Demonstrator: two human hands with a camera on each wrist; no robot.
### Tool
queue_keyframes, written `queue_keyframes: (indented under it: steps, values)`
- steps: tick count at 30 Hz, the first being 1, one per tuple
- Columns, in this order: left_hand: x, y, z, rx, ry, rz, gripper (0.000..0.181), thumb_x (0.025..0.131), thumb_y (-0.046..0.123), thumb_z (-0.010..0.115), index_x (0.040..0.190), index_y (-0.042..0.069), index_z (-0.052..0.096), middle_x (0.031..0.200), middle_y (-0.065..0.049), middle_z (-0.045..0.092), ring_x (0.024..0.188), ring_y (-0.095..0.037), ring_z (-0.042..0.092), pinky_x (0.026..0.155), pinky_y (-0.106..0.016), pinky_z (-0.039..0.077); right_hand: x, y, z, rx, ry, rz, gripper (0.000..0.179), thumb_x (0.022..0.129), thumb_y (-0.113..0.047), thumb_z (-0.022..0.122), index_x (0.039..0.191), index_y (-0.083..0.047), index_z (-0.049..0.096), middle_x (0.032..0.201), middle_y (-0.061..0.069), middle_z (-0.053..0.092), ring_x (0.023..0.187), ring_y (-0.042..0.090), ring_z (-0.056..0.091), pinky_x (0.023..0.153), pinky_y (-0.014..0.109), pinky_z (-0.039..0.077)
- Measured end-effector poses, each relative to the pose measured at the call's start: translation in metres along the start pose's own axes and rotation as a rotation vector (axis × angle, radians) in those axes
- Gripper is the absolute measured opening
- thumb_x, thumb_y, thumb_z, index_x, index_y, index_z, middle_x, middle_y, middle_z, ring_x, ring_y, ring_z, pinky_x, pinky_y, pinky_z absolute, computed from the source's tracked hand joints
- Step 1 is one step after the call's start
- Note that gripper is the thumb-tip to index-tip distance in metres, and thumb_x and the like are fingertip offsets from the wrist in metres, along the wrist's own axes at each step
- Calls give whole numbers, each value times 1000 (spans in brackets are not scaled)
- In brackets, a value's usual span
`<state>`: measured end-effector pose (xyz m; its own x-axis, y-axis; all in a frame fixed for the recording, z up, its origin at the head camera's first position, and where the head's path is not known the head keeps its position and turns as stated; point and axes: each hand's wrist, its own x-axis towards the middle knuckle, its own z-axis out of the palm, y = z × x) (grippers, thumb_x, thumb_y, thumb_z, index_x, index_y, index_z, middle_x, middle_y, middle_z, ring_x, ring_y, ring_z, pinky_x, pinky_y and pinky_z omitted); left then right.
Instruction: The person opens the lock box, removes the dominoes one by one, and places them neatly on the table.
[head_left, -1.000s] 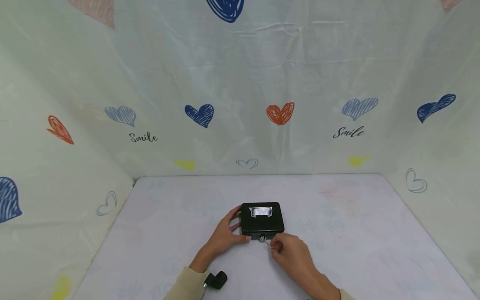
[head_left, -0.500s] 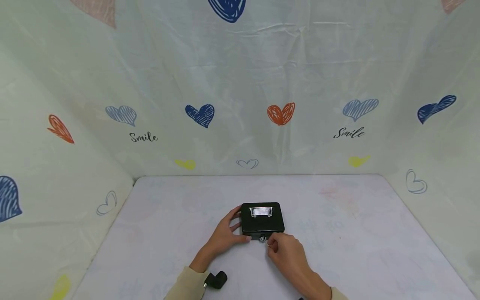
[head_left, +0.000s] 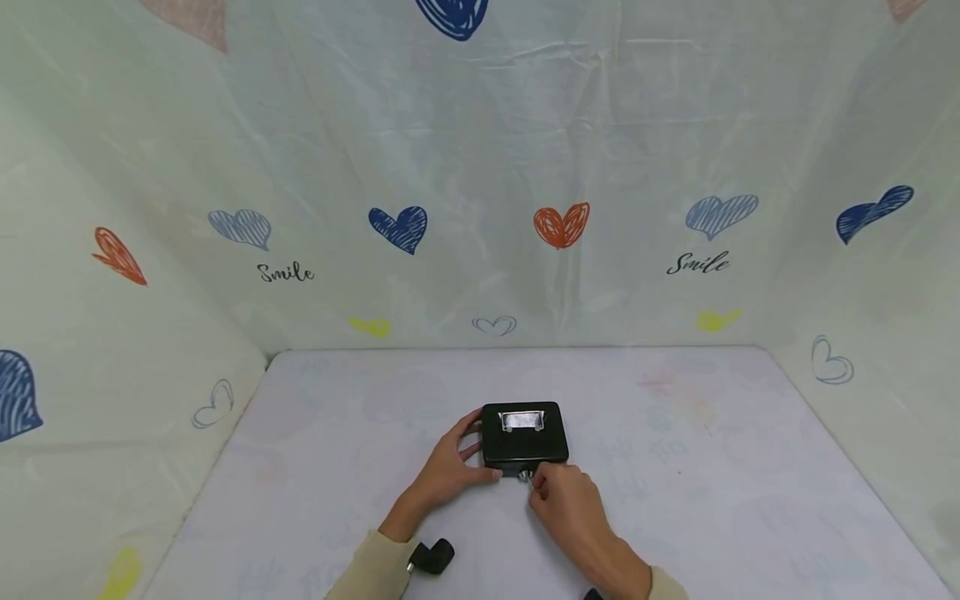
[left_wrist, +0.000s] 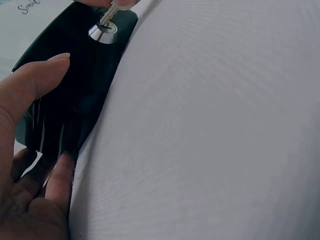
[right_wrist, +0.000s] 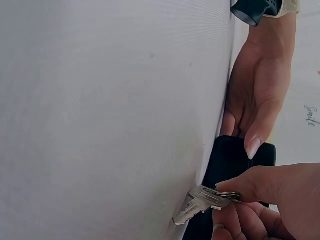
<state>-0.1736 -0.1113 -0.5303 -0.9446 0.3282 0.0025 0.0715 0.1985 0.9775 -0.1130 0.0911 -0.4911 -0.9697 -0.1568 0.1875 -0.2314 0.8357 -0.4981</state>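
A small black cash box (head_left: 525, 445) with a silver handle (head_left: 522, 420) on its lid stands on the table. My left hand (head_left: 444, 477) grips its left end, thumb on the front face and fingers round the side. At the front, my right hand (head_left: 573, 507) pinches a key (left_wrist: 108, 17), whose tip meets the round silver lock (left_wrist: 104, 34) in the left wrist view. In the right wrist view a metal key (right_wrist: 200, 201) hangs from a small ring (right_wrist: 229, 195) at the right fingers. The lid is closed.
The box rests on a white-covered table (head_left: 360, 417). A pale curtain (head_left: 480, 167) printed with hearts and "Smile" surrounds it at the back and sides. A black wrist camera (head_left: 432, 557) sits at the left sleeve.
My right hand has moved slightly left and closer to the lock, bringing the key to it. The left hand and the cash box have stayed in place.
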Motion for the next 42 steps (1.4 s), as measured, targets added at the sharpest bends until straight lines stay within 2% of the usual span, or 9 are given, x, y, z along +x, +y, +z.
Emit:
queue_keyframes:
  steps: [4, 9, 11, 15, 17, 20, 32, 35, 42]
  values:
    - [1, 2, 0, 3, 1, -8, 100, 62, 17, 86, 144, 28, 29, 142, -2, 34, 125, -25, 42, 93, -21, 45, 1, -6, -1, -37, 18, -9, 15, 68, 0, 69, 66, -13, 61, 53, -10, 51, 45, 2, 41, 40, 18, 35]
    - [0, 9, -1, -16, -2, 3, 99, 64, 14, 85, 144, 24, 29, 141, -9, 35, 124, -30, 44, 93, -23, 46, 3, -12, 1, -119, 49, -37, 19, 67, 1, 70, 61, -13, 57, 53, -7, 52, 46, 5, 42, 39, 22, 35]
    - [-1, 14, -1, -14, -2, 5, 98, 65, 10, 84, 145, 20, 28, 141, -12, 35, 123, -32, 44, 93, -25, 46, 4, -15, 1, -161, 56, -55, 19, 66, 2, 71, 61, -12, 58, 54, -4, 54, 46, 7, 46, 38, 24, 37]
    - [-1, 15, -1, -9, 1, 9, 98, 65, 7, 84, 145, 18, 28, 141, -12, 35, 124, -31, 43, 94, -26, 46, 4, -18, 1, -208, 61, -80, 15, 66, 3, 74, 66, -7, 62, 58, 1, 58, 48, 11, 55, 38, 26, 42]
    - [1, 7, -1, -4, 6, 11, 98, 64, 10, 85, 144, 21, 29, 141, -10, 35, 125, -29, 42, 93, -24, 45, 4, -18, 2, -207, 69, -78, 15, 65, 2, 75, 66, -7, 63, 59, 2, 59, 49, 13, 57, 39, 27, 43]
    - [1, 6, 0, 4, 8, 6, 98, 64, 15, 86, 144, 22, 30, 140, -8, 36, 125, -28, 43, 93, -23, 45, 4, -18, 1, -195, 85, -76, 16, 65, 2, 76, 65, -8, 63, 58, 1, 59, 49, 13, 57, 39, 27, 43]
    - [2, 12, 0, 57, 36, -37, 95, 64, 28, 86, 143, 19, 33, 132, -10, 42, 122, -26, 45, 91, -25, 48, 4, -21, -3, -301, 151, -152, 15, 63, 4, 75, 67, -7, 66, 56, -3, 50, 44, 5, 45, 38, 22, 41]
    - [3, 13, 0, 45, 36, -31, 94, 64, 27, 85, 143, 17, 34, 131, -10, 43, 121, -25, 45, 90, -25, 48, 6, -22, -5, -289, 156, -148, 14, 64, 4, 74, 66, -7, 66, 56, -2, 51, 44, 7, 47, 37, 24, 42]
    - [3, 16, -1, 25, 35, -33, 95, 64, 25, 86, 142, 14, 34, 130, -10, 43, 120, -25, 45, 90, -25, 48, 9, -24, -11, -155, 157, -96, 22, 64, 3, 71, 56, -13, 57, 53, -5, 51, 43, 5, 44, 36, 21, 36]
